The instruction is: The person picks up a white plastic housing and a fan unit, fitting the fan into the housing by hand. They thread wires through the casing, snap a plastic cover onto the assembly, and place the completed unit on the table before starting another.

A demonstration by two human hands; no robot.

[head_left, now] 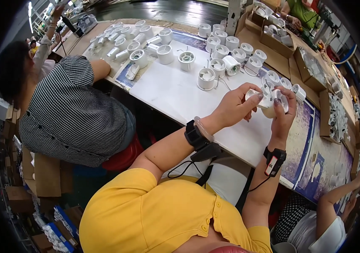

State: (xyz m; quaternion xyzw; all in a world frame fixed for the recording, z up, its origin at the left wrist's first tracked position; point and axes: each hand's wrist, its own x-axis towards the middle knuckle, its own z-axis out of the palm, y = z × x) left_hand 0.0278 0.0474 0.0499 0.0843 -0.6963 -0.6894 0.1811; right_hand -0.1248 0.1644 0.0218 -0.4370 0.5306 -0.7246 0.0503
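Observation:
My left hand (234, 105) pinches a small white plastic piece (265, 102) between thumb and fingers. Close beside it, my right hand (284, 116) is closed around a white round fan housing (282, 103). The two parts meet or overlap between my hands, above the right part of the white tabletop (167, 86); whether they are joined I cannot tell. Just beyond my hands stand several white cylindrical fan units, among them one with visible blades (206, 78) and one lying on its side (231, 65). Thin wires trail from some of them.
At my left sits a person in a checked shirt (76, 109), beside many white cylinders (121, 43). Cardboard boxes (331, 116) with small parts line the far right. Another person's arm (335, 198) reaches in at the lower right.

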